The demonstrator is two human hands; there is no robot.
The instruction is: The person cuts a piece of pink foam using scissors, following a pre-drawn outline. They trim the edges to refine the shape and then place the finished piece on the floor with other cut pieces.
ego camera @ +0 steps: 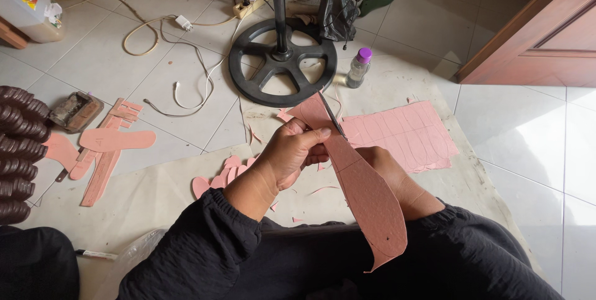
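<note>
The left hand (292, 151) has its grip closed on the pink sole-shaped cutout (366, 194), pinching it just below the scissors (332, 116). The right hand (382, 160) sits behind the sheet, mostly hidden; it seems to work the scissors, though I cannot tell how its grip stands. The cut looks midway along the outline. Continuing calls for turning the cutout toward the blades.

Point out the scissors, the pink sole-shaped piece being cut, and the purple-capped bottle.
scissors (331, 116), head view, on the blades.
pink sole-shaped piece (372, 201), head view, on its broad lower part.
purple-capped bottle (358, 69), head view, on its clear body.
</note>
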